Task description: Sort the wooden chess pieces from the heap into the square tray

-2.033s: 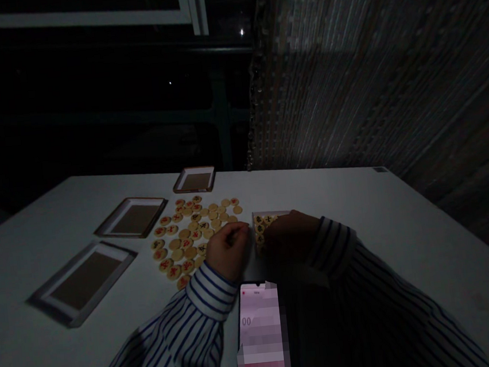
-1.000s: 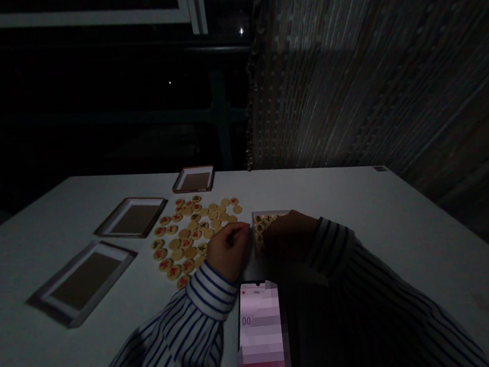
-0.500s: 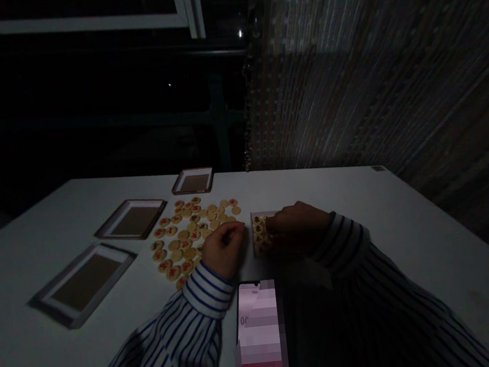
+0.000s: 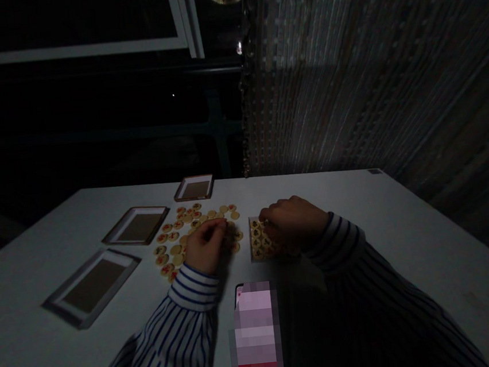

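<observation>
Round wooden Chinese chess pieces [image 4: 174, 236], some with red or black characters and some plain, lie scattered on the white table. Over the right part of this spread is my left hand [image 4: 205, 248], thumb and fingertips pinched together; what they hold, if anything, is hidden. To the right, a small open box [image 4: 251, 243] contains black-character pieces [image 4: 257, 243] in rows. My right hand [image 4: 295, 219] reaches over the box with its fingers curled down at the pieces. It covers the box's right part, and its fingertips are in shadow.
Three shallow open trays or lids stand on the left: a near one [image 4: 129, 264], a middle one [image 4: 108, 241] and a far one [image 4: 177, 195]. A lit phone [image 4: 254, 332] lies at the front between my forearms. Behind the table hangs a string curtain [image 4: 325, 83].
My left hand has moved left, from beside the box to over the scattered pieces. My right hand stays at the box, with more pieces showing beside it. The view has tilted up slightly.
</observation>
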`<state>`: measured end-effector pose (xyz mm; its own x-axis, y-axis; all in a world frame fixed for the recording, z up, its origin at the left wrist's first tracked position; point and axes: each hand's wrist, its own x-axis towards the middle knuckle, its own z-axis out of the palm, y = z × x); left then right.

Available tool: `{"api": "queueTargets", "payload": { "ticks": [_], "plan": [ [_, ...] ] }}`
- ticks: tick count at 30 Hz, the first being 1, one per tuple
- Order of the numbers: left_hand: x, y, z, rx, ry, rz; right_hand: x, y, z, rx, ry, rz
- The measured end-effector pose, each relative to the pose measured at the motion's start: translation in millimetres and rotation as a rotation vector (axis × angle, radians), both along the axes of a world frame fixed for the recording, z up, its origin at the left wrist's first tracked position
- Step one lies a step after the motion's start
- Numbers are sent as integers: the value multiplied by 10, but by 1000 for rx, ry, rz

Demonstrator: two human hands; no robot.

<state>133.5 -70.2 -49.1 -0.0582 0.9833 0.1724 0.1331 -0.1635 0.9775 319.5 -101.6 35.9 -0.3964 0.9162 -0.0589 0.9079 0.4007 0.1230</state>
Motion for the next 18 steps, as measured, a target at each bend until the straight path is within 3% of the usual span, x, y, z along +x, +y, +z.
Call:
{"api": "queueTargets", "payload": {
  "ticks": [11,18],
  "plan": [
    [-171,161,317,105,146,-41,8,-27,73,104,76,-6],
    [-341,231,205,173,379,-62,-49,20,8,168,91,-2]
  ]
}}
